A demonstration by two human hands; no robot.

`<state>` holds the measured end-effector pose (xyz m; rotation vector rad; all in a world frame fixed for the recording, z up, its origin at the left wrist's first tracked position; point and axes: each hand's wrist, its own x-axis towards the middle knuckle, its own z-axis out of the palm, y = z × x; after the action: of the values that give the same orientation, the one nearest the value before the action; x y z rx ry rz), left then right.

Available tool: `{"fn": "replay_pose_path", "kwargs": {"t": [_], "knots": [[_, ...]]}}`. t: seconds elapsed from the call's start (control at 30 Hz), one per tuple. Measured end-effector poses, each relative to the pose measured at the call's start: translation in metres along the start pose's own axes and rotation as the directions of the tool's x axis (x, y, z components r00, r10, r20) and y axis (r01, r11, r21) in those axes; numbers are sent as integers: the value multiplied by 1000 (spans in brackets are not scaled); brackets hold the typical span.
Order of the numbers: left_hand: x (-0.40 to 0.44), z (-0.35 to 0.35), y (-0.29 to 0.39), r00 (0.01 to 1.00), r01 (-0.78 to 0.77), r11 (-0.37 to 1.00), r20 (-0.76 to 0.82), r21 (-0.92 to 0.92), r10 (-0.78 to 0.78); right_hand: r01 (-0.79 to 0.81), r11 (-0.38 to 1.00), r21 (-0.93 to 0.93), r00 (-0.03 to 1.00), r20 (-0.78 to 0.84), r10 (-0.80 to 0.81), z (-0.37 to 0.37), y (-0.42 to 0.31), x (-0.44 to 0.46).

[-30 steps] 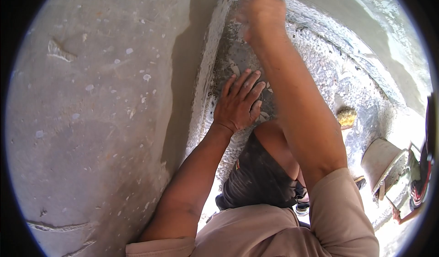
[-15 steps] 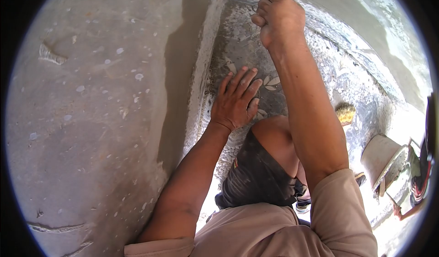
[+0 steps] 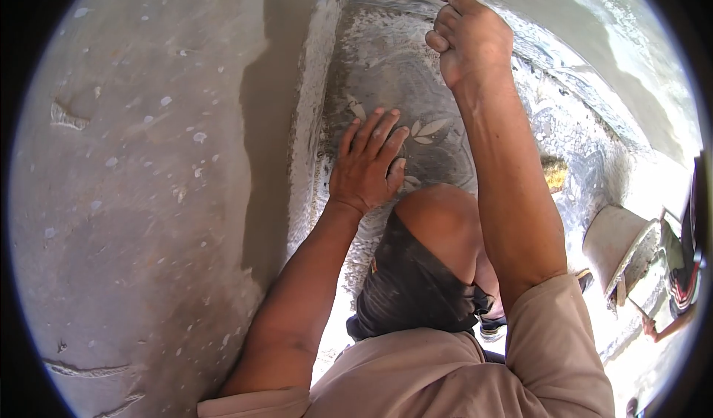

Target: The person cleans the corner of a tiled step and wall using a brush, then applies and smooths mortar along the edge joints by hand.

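My left hand (image 3: 369, 158) lies flat, fingers spread, on a grey patterned slab (image 3: 438, 161) smeared with whitish residue. A pale leaf motif (image 3: 428, 131) shows just right of its fingertips. My right hand (image 3: 475, 40) is farther forward, by the slab's far edge where it meets a plastered wall (image 3: 572, 28). Its fingers are curled and pinched, with the index finger pointing left along that edge. Whatever it may grip is too small or hidden to make out. My bent knee (image 3: 438, 225) is close below my left hand.
A large plastered surface (image 3: 163, 195) with a damp dark band fills the left side. A yellow-bristled brush or sponge (image 3: 554, 173) lies right of my forearm. A tilted, dirty bucket (image 3: 613, 240) stands at the right, beside another person's hand (image 3: 650, 329).
My right hand has moved right along the far edge, still pinched. My left hand stays in place on the slab. The whole view has shifted slightly, carrying the surroundings left.
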<state>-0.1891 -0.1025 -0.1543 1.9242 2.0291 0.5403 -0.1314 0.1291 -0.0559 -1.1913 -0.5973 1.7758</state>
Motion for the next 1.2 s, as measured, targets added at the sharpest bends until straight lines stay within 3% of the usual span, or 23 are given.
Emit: {"fn": "replay_pose_path", "kwargs": {"t": [1.2], "knots": [[-1, 4, 1, 1000, 12, 999, 23, 41, -13, 99, 991, -92, 991, -80, -106, -73, -46, -1]]}}
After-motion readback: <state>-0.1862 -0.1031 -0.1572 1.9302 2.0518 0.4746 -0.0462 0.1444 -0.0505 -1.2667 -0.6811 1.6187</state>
